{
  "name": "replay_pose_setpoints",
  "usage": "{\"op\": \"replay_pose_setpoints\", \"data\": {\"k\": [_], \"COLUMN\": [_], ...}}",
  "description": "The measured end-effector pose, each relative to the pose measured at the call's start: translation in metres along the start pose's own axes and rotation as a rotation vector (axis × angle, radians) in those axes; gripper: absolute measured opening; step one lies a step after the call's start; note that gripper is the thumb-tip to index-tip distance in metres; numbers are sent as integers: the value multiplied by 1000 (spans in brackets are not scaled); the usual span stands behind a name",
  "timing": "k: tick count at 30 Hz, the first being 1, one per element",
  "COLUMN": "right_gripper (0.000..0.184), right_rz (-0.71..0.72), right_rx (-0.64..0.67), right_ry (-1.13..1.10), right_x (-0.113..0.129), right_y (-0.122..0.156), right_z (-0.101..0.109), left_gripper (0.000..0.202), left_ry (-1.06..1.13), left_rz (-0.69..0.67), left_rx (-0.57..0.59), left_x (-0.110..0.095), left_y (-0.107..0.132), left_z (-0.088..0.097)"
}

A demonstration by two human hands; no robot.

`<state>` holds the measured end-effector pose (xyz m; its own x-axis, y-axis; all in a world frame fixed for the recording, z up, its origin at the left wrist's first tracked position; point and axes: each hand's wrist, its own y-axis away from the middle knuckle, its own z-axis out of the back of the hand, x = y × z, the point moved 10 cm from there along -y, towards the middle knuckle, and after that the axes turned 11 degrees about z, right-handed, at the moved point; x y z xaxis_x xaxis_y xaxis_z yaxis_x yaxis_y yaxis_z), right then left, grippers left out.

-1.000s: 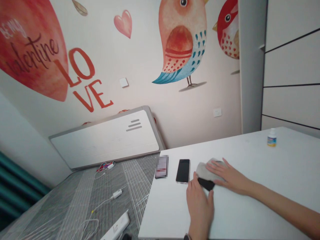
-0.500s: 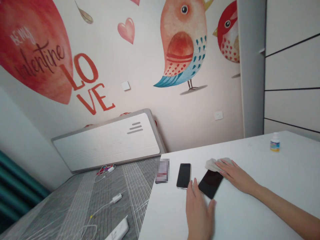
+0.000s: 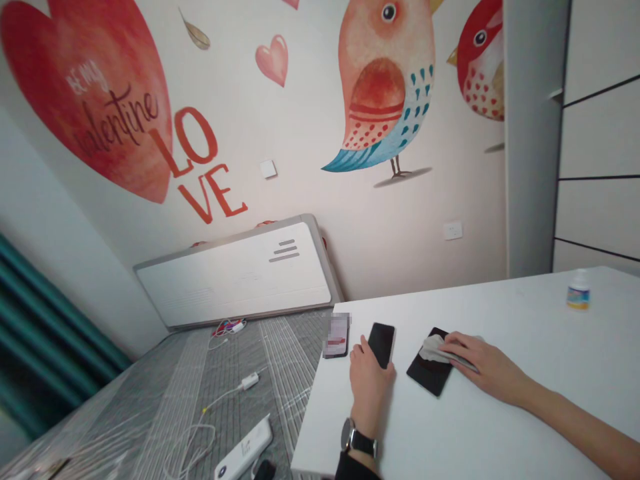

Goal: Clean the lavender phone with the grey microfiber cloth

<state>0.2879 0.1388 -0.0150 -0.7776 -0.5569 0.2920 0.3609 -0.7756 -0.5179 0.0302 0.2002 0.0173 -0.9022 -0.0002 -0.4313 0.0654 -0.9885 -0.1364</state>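
Observation:
Three phones lie in a row near the left end of a white table (image 3: 500, 427). My left hand (image 3: 369, 380), with a watch on its wrist, is curled round the near end of the middle black phone (image 3: 382, 341), thumb along its left side. My right hand (image 3: 483, 365) presses a crumpled grey cloth (image 3: 436, 348) onto the far end of the right-hand dark phone (image 3: 430, 368), which lies flat. The third phone (image 3: 336, 335) sits at the table's left edge, untouched.
A small white bottle (image 3: 578, 297) stands at the table's far right. Left of the table is a bed with a grey cover (image 3: 200, 387), loose charging cables (image 3: 227, 400) and a white power strip (image 3: 245, 453). A white headboard (image 3: 235, 280) leans on the painted wall.
My left hand has moved left from the right-hand phone to the middle phone. My right hand has slid the cloth along the right-hand phone, baring its dark face. The view has shifted.

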Motion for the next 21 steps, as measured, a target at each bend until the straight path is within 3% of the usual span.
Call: {"op": "replay_pose_setpoints", "data": {"k": [3, 6, 10, 13, 16, 19, 21], "right_gripper": [37, 35, 37, 44, 46, 42, 44], "right_rz": [43, 67, 75, 7, -150, -359, -465], "right_rx": [76, 105, 22, -90, -274, -470, -567], "right_ry": [-96, -192, -257, -276, -241, -159, -115], "right_x": [12, 26, 44, 32, -15, -75, -101], "right_y": [-16, -41, -76, -87, -72, -30, 0], "right_z": [-9, -25, -52, -54, -20, 34, 66], "left_gripper": [91, 85, 75, 73, 72, 70, 69], "left_ry": [49, 83, 139, 194, 204, 183, 172], "left_rz": [23, 62, 74, 58, -11, -113, -197], "left_rx": [22, -3, -67, -56, 1, 28, 40], "left_x": [12, 32, 52, 53, 42, 23, 5], "left_y": [4, 16, 38, 49, 53, 49, 42], "left_z": [7, 26, 56, 66, 60, 53, 49]}}
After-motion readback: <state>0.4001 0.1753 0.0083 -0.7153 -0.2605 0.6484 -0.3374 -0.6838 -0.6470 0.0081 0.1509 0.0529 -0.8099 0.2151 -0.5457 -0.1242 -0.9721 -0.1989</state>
